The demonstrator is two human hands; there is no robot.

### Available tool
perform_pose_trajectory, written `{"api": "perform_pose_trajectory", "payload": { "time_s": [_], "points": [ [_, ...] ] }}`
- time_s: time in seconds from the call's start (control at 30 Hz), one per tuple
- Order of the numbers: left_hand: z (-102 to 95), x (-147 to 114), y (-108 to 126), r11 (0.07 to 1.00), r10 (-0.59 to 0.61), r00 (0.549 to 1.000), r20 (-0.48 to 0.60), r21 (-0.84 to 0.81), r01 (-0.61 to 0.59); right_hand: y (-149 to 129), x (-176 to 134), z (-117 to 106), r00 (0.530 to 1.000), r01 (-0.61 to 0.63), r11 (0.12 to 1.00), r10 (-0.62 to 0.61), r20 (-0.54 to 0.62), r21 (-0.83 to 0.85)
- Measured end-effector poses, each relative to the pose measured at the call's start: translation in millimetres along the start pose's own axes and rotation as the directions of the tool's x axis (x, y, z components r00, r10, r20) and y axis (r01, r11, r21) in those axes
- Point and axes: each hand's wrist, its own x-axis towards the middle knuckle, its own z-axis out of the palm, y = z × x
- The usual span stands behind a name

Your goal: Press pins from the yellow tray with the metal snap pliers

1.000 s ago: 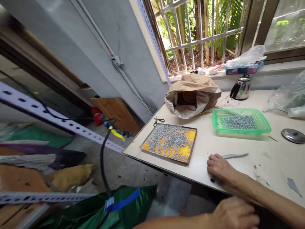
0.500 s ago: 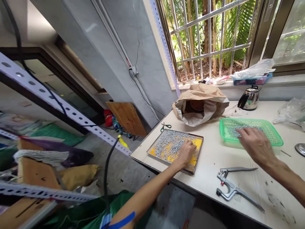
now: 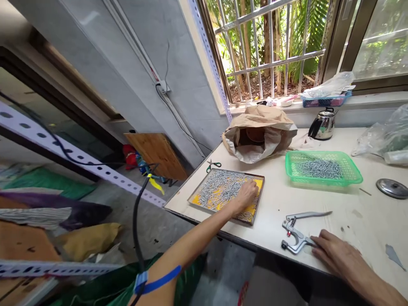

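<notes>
My left hand (image 3: 246,196) rests over the right part of a shallow metal tray (image 3: 194,202) with a yellow bottom. Its fingers are pinched together among many small silvery metal pieces (image 3: 219,187); what lies between the fingertips is hidden. Near the table's front edge, my right hand (image 3: 342,257) has its thumb and fingers closed around the lower handle of metal spring-loaded pliers (image 3: 298,239) with a C-shaped jaw. The pliers lie flat with their handles spread. Behind them stands a green plastic basket (image 3: 353,172) holding more of the silvery pieces.
Green-handled scissors (image 3: 214,165) lie behind the tray. A crumpled brown paper bag (image 3: 259,123), a steel kettle (image 3: 323,124) and a clear plastic bag (image 3: 384,136) stand farther back. To the right is a round metal lid (image 3: 392,188). A perforated metal shelf bar (image 3: 105,170) crosses the left side.
My right hand has moved from above the green basket down toward me, onto the pliers' handle. My left hand stays over the tray. The view has shifted slightly right.
</notes>
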Motion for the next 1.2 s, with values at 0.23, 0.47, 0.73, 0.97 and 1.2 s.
{"api": "perform_pose_trajectory", "payload": {
  "time_s": [0.23, 0.47, 0.73, 0.97, 1.2],
  "points": [
    [0.4, -58, 51, 0.667, -0.212, 0.976, 0.042, -0.724, 0.176, -9, -7, 3, 0.986, 0.076, 0.986, -0.097, -0.137, -0.148],
    [25.5, -89, 97, 0.352, -0.255, 0.891, 0.376, -0.822, 0.448, -27, -13, -6, 0.94, 0.163, 0.934, -0.245, -0.237, -0.318],
    [32.1, -77, 102, 0.385, -0.194, 0.805, 0.561, -0.711, 0.589, -20, -12, -1, 0.962, 0.148, 0.952, -0.201, -0.182, -0.268],
    [22.0, -58, 98, 0.383, -0.092, 0.61, 0.787, -0.538, 0.751, -13, -6, -2, 0.995, 0.102, 0.989, -0.101, 0.012, -0.111],
    [20.7, -57, 99, 0.37, -0.093, 0.573, 0.814, -0.506, 0.779, 3, 3, -15, 0.993, 0.051, 0.996, -0.044, 0.111, -0.067]
  ]
}}
